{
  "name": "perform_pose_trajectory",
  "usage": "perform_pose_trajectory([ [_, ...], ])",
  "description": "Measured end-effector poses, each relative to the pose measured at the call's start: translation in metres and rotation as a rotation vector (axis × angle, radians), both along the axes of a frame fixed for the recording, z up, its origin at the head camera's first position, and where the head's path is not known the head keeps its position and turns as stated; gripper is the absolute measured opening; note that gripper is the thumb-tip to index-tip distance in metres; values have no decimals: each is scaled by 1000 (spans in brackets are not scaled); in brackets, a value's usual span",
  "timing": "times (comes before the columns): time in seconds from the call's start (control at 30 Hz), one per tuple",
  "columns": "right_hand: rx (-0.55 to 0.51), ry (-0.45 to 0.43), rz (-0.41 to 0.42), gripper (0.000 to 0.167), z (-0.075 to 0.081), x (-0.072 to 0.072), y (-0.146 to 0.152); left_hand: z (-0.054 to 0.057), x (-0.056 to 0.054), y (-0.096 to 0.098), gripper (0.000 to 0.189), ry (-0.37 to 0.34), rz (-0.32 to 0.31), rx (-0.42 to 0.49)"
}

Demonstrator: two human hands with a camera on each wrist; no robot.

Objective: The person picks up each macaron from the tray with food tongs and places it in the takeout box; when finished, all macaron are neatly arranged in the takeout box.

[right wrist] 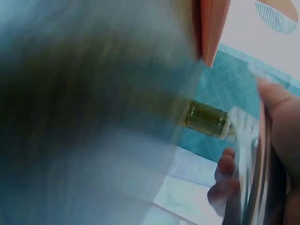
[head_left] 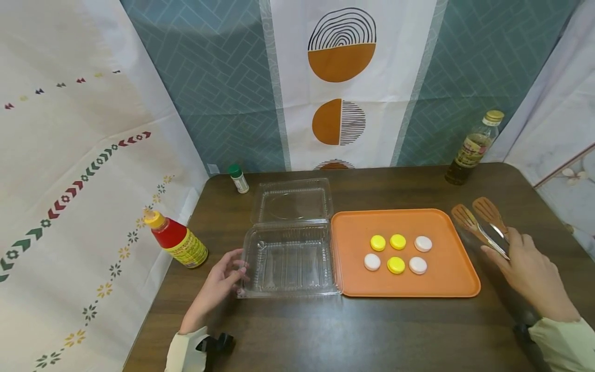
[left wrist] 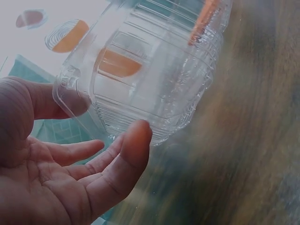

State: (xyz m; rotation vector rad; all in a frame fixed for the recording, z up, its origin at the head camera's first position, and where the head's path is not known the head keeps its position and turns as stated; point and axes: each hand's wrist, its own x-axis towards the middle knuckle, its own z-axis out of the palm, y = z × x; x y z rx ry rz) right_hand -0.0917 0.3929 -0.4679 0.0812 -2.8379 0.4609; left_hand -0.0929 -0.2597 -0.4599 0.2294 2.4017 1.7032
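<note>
My left hand (head_left: 222, 281) grips the left rim of a clear plastic clamshell container (head_left: 290, 295), whose lid (head_left: 294, 199) lies folded back behind it. In the left wrist view, a finger shows through the clear rim (left wrist: 70, 101). My right hand (head_left: 534, 271) holds metal tongs (head_left: 492, 242) with brown slotted heads, apart from each other, past the right edge of an orange tray (head_left: 404, 287). Three yellow macarons (head_left: 396, 265) and three white macarons (head_left: 418, 265) lie on this tray in two rows. The right wrist view shows the tongs' handles (right wrist: 260, 187) in the hand.
A red and yellow squeeze bottle (head_left: 178, 240) stands at the left edge. Near the back left is a small green-capped shaker (head_left: 239, 180). An oil bottle (head_left: 470, 150) stands at the back right. The tray's left edge meets the container. Fabric hangs behind the brown table (head_left: 353, 336).
</note>
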Motion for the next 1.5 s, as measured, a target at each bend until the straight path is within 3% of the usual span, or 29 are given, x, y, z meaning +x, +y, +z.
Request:
perform_pose_trajectory([
  [0.4,117,89,264,56,6,4,-7,0,-1,5,47,-37,77,27],
  [0.77,247,191,452,56,4,1,-16,1,-1,6,48,-35,88,14],
  [1.13,277,153,479,58,-4,4,-19,0,-2,4,48,-56,92,-15],
  [1.37,344,259,529,74,-7,0,-20,-2,-3,3,49,-97,95,15],
  [1.5,387,306,535,73,-5,-4,-21,-3,-3,3,49,-94,92,28],
])
